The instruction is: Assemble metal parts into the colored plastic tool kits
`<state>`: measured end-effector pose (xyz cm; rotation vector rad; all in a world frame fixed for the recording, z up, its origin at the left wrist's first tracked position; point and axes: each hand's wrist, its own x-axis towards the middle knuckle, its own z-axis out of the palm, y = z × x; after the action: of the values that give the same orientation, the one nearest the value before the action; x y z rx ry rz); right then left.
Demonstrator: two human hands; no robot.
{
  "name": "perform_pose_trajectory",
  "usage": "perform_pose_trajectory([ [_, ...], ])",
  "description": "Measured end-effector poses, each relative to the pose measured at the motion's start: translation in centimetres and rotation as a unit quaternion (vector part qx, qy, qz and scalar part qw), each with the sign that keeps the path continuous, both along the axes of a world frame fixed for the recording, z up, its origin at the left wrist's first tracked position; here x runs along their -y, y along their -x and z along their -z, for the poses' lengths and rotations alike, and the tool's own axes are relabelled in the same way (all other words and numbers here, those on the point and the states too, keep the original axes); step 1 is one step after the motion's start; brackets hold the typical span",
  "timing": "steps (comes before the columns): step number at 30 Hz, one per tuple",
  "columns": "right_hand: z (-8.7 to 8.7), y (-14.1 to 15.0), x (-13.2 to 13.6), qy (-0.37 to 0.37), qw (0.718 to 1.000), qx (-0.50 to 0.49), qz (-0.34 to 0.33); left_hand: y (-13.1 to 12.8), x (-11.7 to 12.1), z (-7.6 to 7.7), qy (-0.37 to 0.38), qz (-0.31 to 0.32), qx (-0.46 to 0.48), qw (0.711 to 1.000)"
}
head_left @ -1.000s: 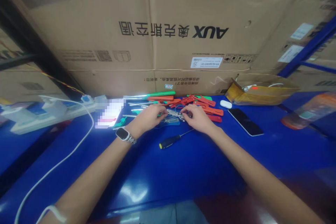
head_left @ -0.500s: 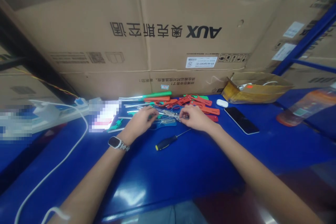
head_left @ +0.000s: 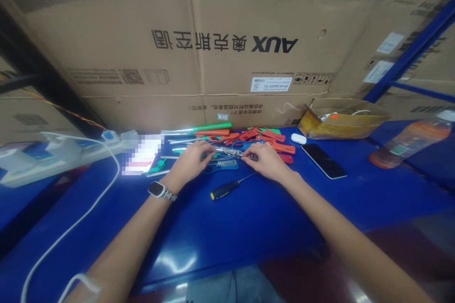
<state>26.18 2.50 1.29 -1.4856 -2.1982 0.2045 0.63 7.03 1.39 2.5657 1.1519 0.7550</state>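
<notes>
Long-nosed gas lighters in green, red and blue lie in a row, some taken apart, with silver tubes pointing left. My left hand (head_left: 194,161) is closed in a pinch at the left end of a silver lighter insert with thin wires (head_left: 227,151). At its other end, my right hand (head_left: 265,158) pinches a small dark part of it between thumb and fingers. Just below lies a blue lighter shell (head_left: 226,165). A screwdriver (head_left: 224,190) with black and yellow handle rests in front of the hands. Red lighter shells (head_left: 273,141) lie behind my right hand.
A phone (head_left: 323,161), a white earbud case (head_left: 298,138), a yellow paper bag (head_left: 337,123) and a bottle (head_left: 408,144) stand or lie right. Left are a lit screen (head_left: 142,154), power strip (head_left: 42,165) and white cable (head_left: 90,208). A large carton (head_left: 213,75) closes off the back.
The view has shifted slightly. Both hands stay at the silver insert, and the small dark part now shows more clearly at my right fingertips.
</notes>
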Motion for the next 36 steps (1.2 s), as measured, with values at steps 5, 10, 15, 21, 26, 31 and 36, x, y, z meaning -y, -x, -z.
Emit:
perform_pose_trajectory([
  [5, 0.6, -0.1, -0.5, 0.026, 0.996, -0.085, 0.003, 0.2, -0.2, 0.0, -0.008, -0.005, 0.0, 1.0],
  [10, 1.1, 0.8, -1.0, 0.015, 1.0, -0.01, 0.005, 1.1, -0.7, 0.1, -0.002, -0.036, -0.021, 0.999],
  [15, 0.5, 1.9, -1.7, 0.006, 0.999, -0.03, 0.017, 1.7, -1.0, 0.0, 0.007, -0.048, -0.018, 0.999],
  [21, -0.3, 3.7, -3.4, 0.001, 0.999, -0.032, -0.028, 3.5, -1.1, 0.0, 0.005, -0.066, -0.018, 0.998],
  [26, -0.5, 5.4, -5.3, 0.002, 0.999, 0.018, -0.042, 5.2, -1.2, 0.4, 0.013, -0.087, -0.017, 0.996],
  [31, -1.2, 7.2, -7.4, 0.016, 0.992, 0.122, -0.022, 4.9, -1.2, 0.6, 0.014, -0.089, -0.024, 0.996],
  [36, -1.7, 7.3, -9.2, 0.044, 0.983, 0.179, -0.027, 4.3, -0.8, 0.6, 0.015, -0.073, -0.028, 0.997],
])
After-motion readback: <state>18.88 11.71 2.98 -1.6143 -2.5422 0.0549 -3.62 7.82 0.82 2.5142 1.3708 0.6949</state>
